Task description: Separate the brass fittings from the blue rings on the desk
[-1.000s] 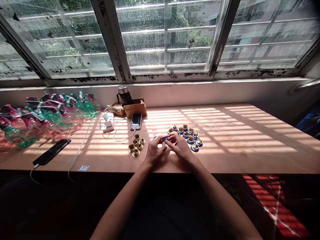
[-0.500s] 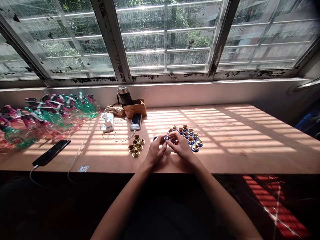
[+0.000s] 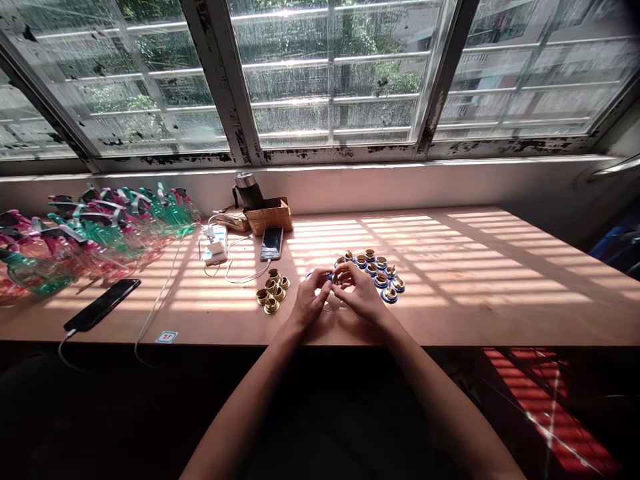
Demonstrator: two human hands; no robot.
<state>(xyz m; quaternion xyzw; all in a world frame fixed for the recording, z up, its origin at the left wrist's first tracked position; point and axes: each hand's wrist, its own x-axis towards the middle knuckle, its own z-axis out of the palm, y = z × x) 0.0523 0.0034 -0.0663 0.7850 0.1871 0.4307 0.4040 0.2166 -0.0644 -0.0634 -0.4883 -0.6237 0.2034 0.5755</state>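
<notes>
Fingertips closer together than half second ago; blue ring less exposed. Left hand (image 3: pixel 309 300) and right hand (image 3: pixel 361 295) both pinch small blue-ringed brass piece (image 3: pixel 331 276), held just above sunlit wooden table (image 3: pixel 475 280), near front edge. Step, judged: seating ring on cup. Next calls for fine alignment and light press. Cluster of shiny brass cups in blue rings (image 3: pixel 381 273) just beyond; bare round brass cups (image 3: pixel 271 292) to left.

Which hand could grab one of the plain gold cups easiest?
Probably the left hand: the plain gold cups sit just to its left. The right hand is farther away, beside the blue-ringed pieces. Both hands are pinching one small piece.
</notes>
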